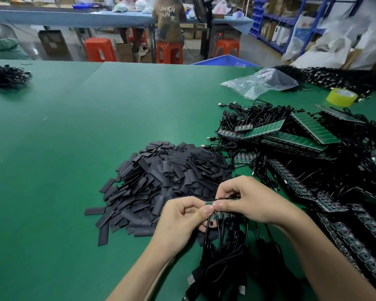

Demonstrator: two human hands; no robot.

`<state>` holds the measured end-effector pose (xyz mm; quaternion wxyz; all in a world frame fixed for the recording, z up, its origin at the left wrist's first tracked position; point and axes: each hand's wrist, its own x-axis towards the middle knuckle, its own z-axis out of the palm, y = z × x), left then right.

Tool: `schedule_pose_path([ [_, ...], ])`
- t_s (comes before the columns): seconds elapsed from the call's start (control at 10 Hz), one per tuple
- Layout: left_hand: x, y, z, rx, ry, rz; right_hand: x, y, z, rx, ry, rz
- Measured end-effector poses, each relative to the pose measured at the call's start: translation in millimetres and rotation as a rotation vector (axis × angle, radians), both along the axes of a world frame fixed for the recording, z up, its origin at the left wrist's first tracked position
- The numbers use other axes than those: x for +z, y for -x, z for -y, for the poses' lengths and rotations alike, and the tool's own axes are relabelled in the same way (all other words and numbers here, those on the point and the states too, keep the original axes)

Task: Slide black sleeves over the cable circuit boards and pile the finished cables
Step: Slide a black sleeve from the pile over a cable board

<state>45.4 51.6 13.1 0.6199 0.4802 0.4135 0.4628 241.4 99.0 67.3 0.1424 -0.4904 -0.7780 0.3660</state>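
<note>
Both hands hold a strip of small green circuit boards [220,213] over the green table [74,159]. My left hand [182,220] pinches its left end between thumb and fingers. My right hand [248,198] grips the strip from the right, its thumb pressed on the top. Black cables [226,253] hang from the boards down to the table. A large heap of flat black sleeves [167,181] lies just beyond and left of my hands.
Panels of joined boards with tangled black cables [302,135] cover the right side. A clear plastic bag [263,83] and a yellow tape roll [341,97] lie at the far right. A small cable pile [6,75] sits far left. A person sits at another table behind.
</note>
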Motion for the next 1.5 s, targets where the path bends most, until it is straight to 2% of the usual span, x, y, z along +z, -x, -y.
schedule_pose_path([
  [0.7, 5.6, 3.4, -2.5, -0.076, 0.037, 0.030, -5.3, -4.9, -6.4, 0.079, 0.094, -0.162],
  [1.1, 4.9, 0.2, -2.3, 0.009, 0.062, -0.016, -1.5, -7.9, -3.2, 0.034, -0.001, -0.074],
  [1.4, 6.8, 6.1, -1.0, -0.002, 0.105, 0.072, 1.2, -2.7, -0.6, 0.088, -0.045, -0.084],
  [1.5, 10.3, 6.7, 0.4, -0.045, 0.092, 0.111, 2.7, -3.4, -0.3, 0.119, 0.006, -0.151],
])
